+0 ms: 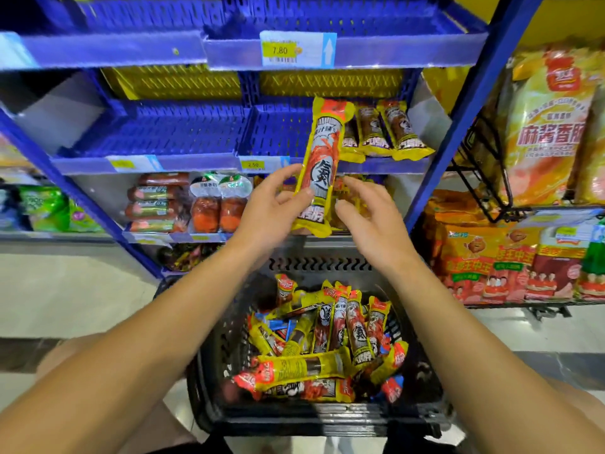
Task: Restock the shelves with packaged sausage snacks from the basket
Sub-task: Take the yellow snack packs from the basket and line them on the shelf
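Observation:
My left hand pinches a yellow sausage snack pack near its lower half and holds it upright in front of the blue shelf tray. My right hand hovers just right of the pack with relaxed, spread fingers and holds nothing. Three matching packs lie on the right side of that tray. Below my arms, a black basket holds several more yellow packs.
The left blue tray holds nothing, as does the top shelf with a 7.80 price tag. Red sausages fill the lower shelf. A wire rack with orange snack bags stands at the right.

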`<state>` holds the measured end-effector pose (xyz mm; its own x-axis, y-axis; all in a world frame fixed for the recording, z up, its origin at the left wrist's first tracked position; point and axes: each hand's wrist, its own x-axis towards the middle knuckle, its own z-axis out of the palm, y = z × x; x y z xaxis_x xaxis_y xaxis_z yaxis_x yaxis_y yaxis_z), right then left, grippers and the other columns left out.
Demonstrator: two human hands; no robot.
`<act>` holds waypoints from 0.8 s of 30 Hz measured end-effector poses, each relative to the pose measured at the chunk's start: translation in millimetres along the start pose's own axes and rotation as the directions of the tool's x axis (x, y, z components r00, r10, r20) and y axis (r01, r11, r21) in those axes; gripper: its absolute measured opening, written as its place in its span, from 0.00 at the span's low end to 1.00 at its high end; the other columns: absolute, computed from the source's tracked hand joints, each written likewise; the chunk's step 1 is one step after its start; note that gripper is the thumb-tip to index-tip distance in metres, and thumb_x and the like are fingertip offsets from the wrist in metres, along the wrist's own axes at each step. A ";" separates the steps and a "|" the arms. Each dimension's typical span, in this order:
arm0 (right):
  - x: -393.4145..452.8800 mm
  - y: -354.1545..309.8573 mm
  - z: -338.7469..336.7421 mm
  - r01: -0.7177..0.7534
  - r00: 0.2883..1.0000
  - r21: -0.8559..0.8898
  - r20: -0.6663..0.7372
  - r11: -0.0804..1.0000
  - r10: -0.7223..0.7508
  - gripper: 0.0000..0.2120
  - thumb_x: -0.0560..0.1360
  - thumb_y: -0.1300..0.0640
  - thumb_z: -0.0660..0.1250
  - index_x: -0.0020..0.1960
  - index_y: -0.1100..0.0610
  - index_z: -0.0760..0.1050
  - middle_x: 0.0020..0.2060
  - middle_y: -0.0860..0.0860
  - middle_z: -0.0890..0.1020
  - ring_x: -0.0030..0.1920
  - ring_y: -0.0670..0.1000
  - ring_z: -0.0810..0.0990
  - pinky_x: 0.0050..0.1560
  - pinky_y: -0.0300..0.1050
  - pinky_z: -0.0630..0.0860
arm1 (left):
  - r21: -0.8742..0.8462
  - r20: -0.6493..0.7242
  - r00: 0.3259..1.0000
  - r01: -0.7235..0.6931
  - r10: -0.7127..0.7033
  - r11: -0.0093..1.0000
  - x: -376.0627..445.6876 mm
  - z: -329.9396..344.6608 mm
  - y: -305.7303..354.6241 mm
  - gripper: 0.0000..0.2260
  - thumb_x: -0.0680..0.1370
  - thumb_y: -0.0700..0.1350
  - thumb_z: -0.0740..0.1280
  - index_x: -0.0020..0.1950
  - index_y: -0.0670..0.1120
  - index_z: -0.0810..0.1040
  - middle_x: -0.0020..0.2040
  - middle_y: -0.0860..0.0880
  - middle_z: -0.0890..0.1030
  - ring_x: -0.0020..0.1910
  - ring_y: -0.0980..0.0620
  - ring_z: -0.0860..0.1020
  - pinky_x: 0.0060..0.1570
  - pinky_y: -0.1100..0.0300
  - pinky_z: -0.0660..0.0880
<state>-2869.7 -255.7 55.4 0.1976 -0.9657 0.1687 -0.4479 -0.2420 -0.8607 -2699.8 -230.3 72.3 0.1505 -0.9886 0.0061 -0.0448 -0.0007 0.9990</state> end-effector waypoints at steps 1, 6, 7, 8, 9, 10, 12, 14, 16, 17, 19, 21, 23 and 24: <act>5.5 0.7 -4.9 0.012 1.000 -0.059 -0.025 0.998 -0.014 0.28 0.74 0.42 0.61 0.73 0.49 0.70 0.67 0.46 0.72 0.71 0.50 0.67 0.72 0.50 0.64 | -0.016 -0.036 0.999 0.025 -0.025 1.000 7.3 -3.8 2.4 0.18 0.79 0.44 0.67 0.69 0.50 0.71 0.45 0.46 0.84 0.45 0.53 0.83 0.38 0.59 0.80; 40.5 3.5 -29.3 0.069 0.992 -0.397 -0.070 0.915 -0.105 0.27 0.77 0.46 0.64 0.74 0.54 0.68 0.70 0.54 0.71 0.73 0.57 0.63 0.73 0.51 0.59 | 0.043 -0.181 0.983 0.041 -0.033 0.998 51.7 -14.6 10.3 0.16 0.80 0.46 0.66 0.67 0.48 0.73 0.43 0.52 0.77 0.36 0.60 0.78 0.34 0.56 0.81; 47.3 4.3 -32.4 0.073 0.990 -0.460 -0.070 0.885 -0.119 0.28 0.77 0.46 0.64 0.74 0.55 0.68 0.70 0.54 0.71 0.73 0.57 0.63 0.73 0.52 0.59 | 0.069 -0.199 0.980 0.038 -0.023 0.997 61.5 -15.4 10.1 0.16 0.80 0.47 0.66 0.67 0.47 0.73 0.49 0.51 0.77 0.37 0.58 0.78 0.34 0.56 0.81; 53.5 5.0 -35.2 0.082 0.989 -0.508 -0.068 0.858 -0.135 0.29 0.76 0.44 0.63 0.74 0.55 0.69 0.70 0.54 0.71 0.72 0.57 0.63 0.73 0.52 0.59 | 0.089 -0.210 0.977 0.038 -0.019 0.995 70.7 -16.1 9.7 0.17 0.80 0.48 0.66 0.68 0.47 0.73 0.56 0.50 0.76 0.39 0.56 0.79 0.34 0.56 0.81; 58.8 5.1 -37.5 0.095 0.986 -0.542 -0.062 0.835 -0.152 0.30 0.75 0.43 0.62 0.73 0.56 0.69 0.70 0.54 0.71 0.72 0.57 0.64 0.73 0.53 0.59 | 0.109 -0.215 0.976 0.046 -0.022 0.993 79.5 -16.0 9.8 0.18 0.80 0.49 0.66 0.68 0.47 0.72 0.62 0.50 0.74 0.39 0.54 0.80 0.34 0.56 0.81; 63.3 5.0 -39.3 0.105 0.985 -0.566 -0.056 0.817 -0.165 0.32 0.74 0.42 0.61 0.73 0.57 0.69 0.70 0.54 0.71 0.72 0.57 0.64 0.74 0.53 0.59 | 0.124 -0.213 0.976 0.062 -0.034 0.990 86.8 -15.7 10.6 0.18 0.80 0.49 0.66 0.68 0.47 0.72 0.65 0.49 0.72 0.38 0.52 0.81 0.34 0.56 0.81; 71.6 5.9 -41.8 0.115 0.983 -0.604 -0.047 0.789 -0.180 0.31 0.76 0.43 0.63 0.74 0.57 0.68 0.71 0.55 0.70 0.74 0.57 0.62 0.75 0.53 0.58 | 0.146 -0.199 0.977 0.108 -0.078 0.983 102.2 -13.7 12.1 0.17 0.79 0.51 0.66 0.67 0.47 0.73 0.64 0.47 0.74 0.35 0.46 0.83 0.35 0.54 0.82; 78.7 7.2 -42.1 0.121 0.982 -0.646 -0.035 0.754 -0.188 0.31 0.77 0.44 0.65 0.75 0.57 0.67 0.72 0.55 0.69 0.75 0.59 0.61 0.77 0.53 0.56 | 0.173 -0.183 0.972 0.177 -0.145 0.969 113.3 -10.7 18.0 0.18 0.79 0.54 0.65 0.66 0.48 0.73 0.60 0.47 0.77 0.35 0.43 0.84 0.36 0.50 0.82; 86.5 8.7 -40.8 0.122 0.982 -0.682 -0.025 0.722 -0.189 0.33 0.75 0.41 0.62 0.75 0.57 0.67 0.72 0.55 0.69 0.75 0.59 0.61 0.77 0.55 0.56 | 0.308 -0.162 0.972 0.213 -0.170 0.927 121.7 -9.4 25.9 0.21 0.78 0.58 0.64 0.66 0.48 0.74 0.58 0.47 0.79 0.35 0.44 0.84 0.39 0.50 0.83; 87.9 9.7 -39.7 0.118 0.982 -0.692 -0.024 0.713 -0.186 0.34 0.74 0.40 0.60 0.75 0.57 0.67 0.72 0.55 0.70 0.75 0.60 0.62 0.76 0.56 0.57 | 0.450 -0.139 0.979 0.197 -0.150 0.871 123.0 -11.0 28.7 0.23 0.77 0.61 0.63 0.65 0.48 0.75 0.58 0.47 0.80 0.39 0.44 0.84 0.43 0.49 0.82; 91.7 11.8 -37.7 0.109 0.983 -0.699 -0.030 0.707 -0.181 0.36 0.73 0.39 0.58 0.75 0.56 0.67 0.72 0.55 0.70 0.75 0.60 0.62 0.76 0.57 0.58 | 0.721 -0.090 0.994 0.111 -0.067 0.684 124.6 -17.3 32.5 0.26 0.76 0.66 0.59 0.65 0.50 0.76 0.58 0.47 0.80 0.52 0.42 0.81 0.53 0.51 0.78; 93.4 13.2 -36.1 0.111 0.981 -0.702 -0.036 0.704 -0.191 0.35 0.72 0.39 0.58 0.75 0.56 0.68 0.71 0.55 0.70 0.75 0.60 0.62 0.75 0.59 0.58 | 0.858 -0.072 0.996 0.038 0.047 0.512 121.2 -24.4 31.0 0.29 0.75 0.69 0.58 0.67 0.51 0.75 0.57 0.46 0.81 0.57 0.43 0.78 0.51 0.55 0.73; 94.5 14.9 -34.7 0.114 0.980 -0.708 -0.035 0.697 -0.196 0.35 0.72 0.40 0.57 0.75 0.56 0.68 0.72 0.55 0.70 0.75 0.61 0.62 0.75 0.60 0.58 | 0.877 0.008 0.984 -0.093 0.180 0.471 117.8 -30.5 24.7 0.33 0.72 0.72 0.58 0.68 0.53 0.75 0.56 0.45 0.78 0.59 0.42 0.75 0.54 0.52 0.71; 95.2 15.7 -34.2 0.112 0.981 -0.713 -0.030 0.692 -0.189 0.35 0.72 0.40 0.58 0.75 0.56 0.67 0.72 0.55 0.69 0.75 0.61 0.62 0.75 0.60 0.58 | 0.861 0.086 0.973 -0.180 0.213 0.475 116.8 -32.8 20.5 0.34 0.70 0.72 0.57 0.69 0.54 0.74 0.57 0.45 0.77 0.61 0.42 0.74 0.58 0.49 0.71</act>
<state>-2887.7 -354.7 74.4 0.2527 -0.9048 0.3428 -0.9095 -0.3430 -0.2348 -2650.7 -340.8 94.9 0.0517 -0.9752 0.2151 -0.8992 0.0482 0.4349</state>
